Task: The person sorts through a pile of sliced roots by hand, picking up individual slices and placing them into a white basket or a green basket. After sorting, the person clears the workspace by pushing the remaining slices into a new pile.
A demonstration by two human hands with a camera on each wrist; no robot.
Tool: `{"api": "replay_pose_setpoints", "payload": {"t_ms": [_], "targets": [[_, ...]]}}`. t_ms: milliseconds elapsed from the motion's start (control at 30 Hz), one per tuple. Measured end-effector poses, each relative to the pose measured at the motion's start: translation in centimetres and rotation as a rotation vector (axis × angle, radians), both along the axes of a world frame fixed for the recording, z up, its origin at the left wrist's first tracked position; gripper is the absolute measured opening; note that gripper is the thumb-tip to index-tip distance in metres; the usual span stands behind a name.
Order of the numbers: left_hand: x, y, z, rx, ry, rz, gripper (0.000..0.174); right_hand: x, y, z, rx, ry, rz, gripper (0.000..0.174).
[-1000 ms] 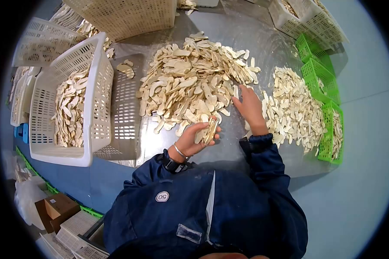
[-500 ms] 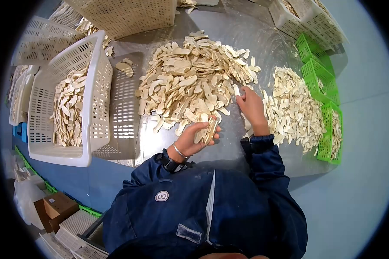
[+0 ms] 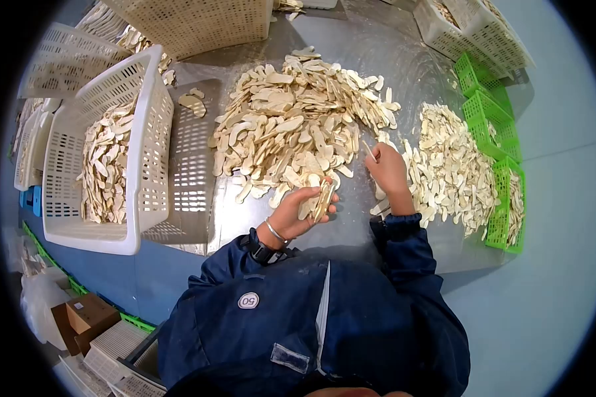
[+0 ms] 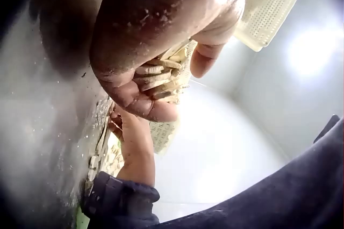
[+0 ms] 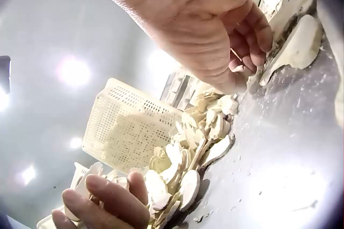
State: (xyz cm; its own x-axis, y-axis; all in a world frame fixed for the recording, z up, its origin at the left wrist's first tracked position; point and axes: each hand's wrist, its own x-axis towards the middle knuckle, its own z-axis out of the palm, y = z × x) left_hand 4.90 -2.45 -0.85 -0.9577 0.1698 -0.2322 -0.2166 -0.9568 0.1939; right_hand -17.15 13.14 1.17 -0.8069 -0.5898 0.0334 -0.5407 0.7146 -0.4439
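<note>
My left hand [image 3: 297, 213] grips a small stack of pale dried slices [image 3: 323, 200], palm up, at the near edge of the large slice heap [image 3: 278, 112]. In the left wrist view the fingers and thumb curl round the stacked slices [image 4: 161, 76]. Further right, my right hand [image 3: 389, 171] is between the large heap and a smaller, whiter heap [image 3: 450, 165]. Its thumb and fingers pinch one thin slice [image 3: 369, 151], held edge-on. From the right wrist, the right hand [image 5: 215, 35] hangs low over the metal table with its fingers bent inward, mostly hiding that slice.
A white slotted basket [image 3: 153, 145] part full of slices stands left on the metal table [image 3: 371, 46]. Another white basket [image 3: 192, 26] rises behind the heap. Green baskets [image 3: 510, 205] line the right edge, and white crates [image 3: 470, 33] stand at the back right.
My right hand has gone from spread fingers at the large heap's edge to pinching a slice, and has drawn slightly back toward the body. The left hand stays with its stack.
</note>
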Motion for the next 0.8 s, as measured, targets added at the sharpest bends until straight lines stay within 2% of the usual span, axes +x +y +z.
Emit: {"api": "replay_pose_setpoints", "payload": {"t_ms": [133,233,433,533,633,800], "targets": [[0.0,0.0,0.2,-0.03,-0.014,0.003,0.045,0.3,0.0,0.7,0.037,0.047,-0.047,0.021],[0.0,0.0,0.0,-0.03,-0.017,0.007,0.044,0.5,0.3,0.2,-0.083,0.167,0.035,0.023],[0.0,0.0,0.1,-0.031,-0.014,0.006,0.044,0.2,0.5,-0.2,-0.092,0.108,0.056,0.022],[0.0,0.0,-0.1,-0.03,-0.011,0.004,0.044,0.2,0.6,0.3,-0.011,0.062,0.051,0.02],[0.0,0.0,0.1,-0.032,-0.018,0.003,0.044,0.2,0.6,-0.2,-0.009,0.159,0.077,0.02],[-0.1,0.0,0.0,-0.037,-0.02,0.003,0.044,0.7,0.6,2.1,-0.007,-0.127,0.013,0.021]]}}
